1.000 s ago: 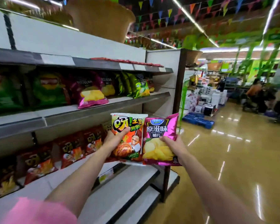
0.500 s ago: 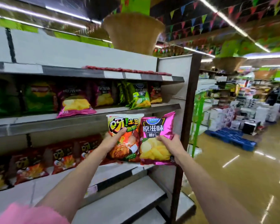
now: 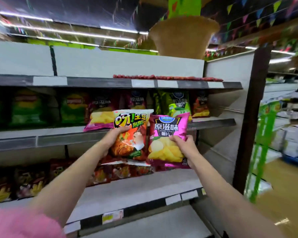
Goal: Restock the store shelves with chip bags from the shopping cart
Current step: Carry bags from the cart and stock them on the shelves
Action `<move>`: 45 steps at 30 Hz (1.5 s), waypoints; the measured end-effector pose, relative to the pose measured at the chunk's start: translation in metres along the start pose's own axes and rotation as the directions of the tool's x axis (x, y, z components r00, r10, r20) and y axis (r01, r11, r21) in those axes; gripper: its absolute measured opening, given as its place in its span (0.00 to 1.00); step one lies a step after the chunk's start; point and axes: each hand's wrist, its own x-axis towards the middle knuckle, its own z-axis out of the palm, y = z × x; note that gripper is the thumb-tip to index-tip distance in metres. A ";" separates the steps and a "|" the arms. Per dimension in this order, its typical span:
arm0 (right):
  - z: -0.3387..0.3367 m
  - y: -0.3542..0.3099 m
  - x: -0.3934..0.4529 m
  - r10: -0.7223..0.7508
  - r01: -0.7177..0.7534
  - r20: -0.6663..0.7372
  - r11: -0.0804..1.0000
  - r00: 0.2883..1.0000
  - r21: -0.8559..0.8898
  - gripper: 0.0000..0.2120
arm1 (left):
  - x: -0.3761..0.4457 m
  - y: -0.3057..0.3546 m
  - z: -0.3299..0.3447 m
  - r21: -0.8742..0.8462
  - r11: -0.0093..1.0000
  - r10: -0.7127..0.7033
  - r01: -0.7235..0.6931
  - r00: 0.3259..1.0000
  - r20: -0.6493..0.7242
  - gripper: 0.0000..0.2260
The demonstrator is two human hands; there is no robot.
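Step in hand: two chip bags are held up in front of the shelving, not yet placed; judging by the printing, each belongs with its own kind.
Doing it well: the pink bag of original-flavour chips [image 3: 169, 140] matches the pink bags [image 3: 100, 117] on the middle shelf [image 3: 212, 123], which runs just behind and above the right hand; the orange-and-white potato chip bag [image 3: 131, 134] looks like the red-orange bags [image 3: 120, 170] on the lower shelf [image 3: 136, 188], just below and behind the left hand. I would place one bag at a time, upright with its front outward, and slide it back until it stands against its neighbours; these air-filled bags crush and tip easily, so a light grip low on the bag seems best.
Left hand [image 3: 114, 136]: grips the orange-and-white bag by its left edge, thumb across the front, the other fingers hidden behind the bag.
Right hand [image 3: 184, 145]: grips the pink bag by its right edge, fingers curled over the front, thumb out of sight.
Arm pose: both forearms are stretched forward and upward, bare, converging toward the middle; a pink sleeve [image 3: 21, 222] shows at the left shoulder.
Bags relative to each other: side by side, upright, inner edges touching or overlapping; I cannot tell which.
Free space: the lower shelf is bare below and to the right of the right hand.
Shopping cart: not in view.
Risk: the shelf edge of the middle shelf could catch the pink bag's top as it goes in.
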 end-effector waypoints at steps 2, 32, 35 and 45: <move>0.010 -0.013 0.024 -0.040 0.039 0.028 0.999 0.999 0.017 0.25 | 0.021 0.010 -0.013 0.003 1.000 0.008 -0.008 0.997 -0.070 0.31; 0.085 -0.063 0.170 -0.317 0.350 0.302 0.935 0.899 -0.059 0.19 | 0.103 0.041 0.009 0.083 0.993 0.113 -0.085 0.893 -0.436 0.37; 0.058 -0.064 0.152 -0.274 0.303 0.473 0.953 0.837 0.017 0.14 | 0.098 0.037 0.038 0.063 0.993 0.113 -0.095 0.896 -0.430 0.42; -0.040 -0.042 0.129 -0.080 0.185 0.701 0.980 0.708 -0.075 0.40 | 0.080 0.024 0.161 0.114 0.990 0.122 -0.084 0.912 -0.392 0.44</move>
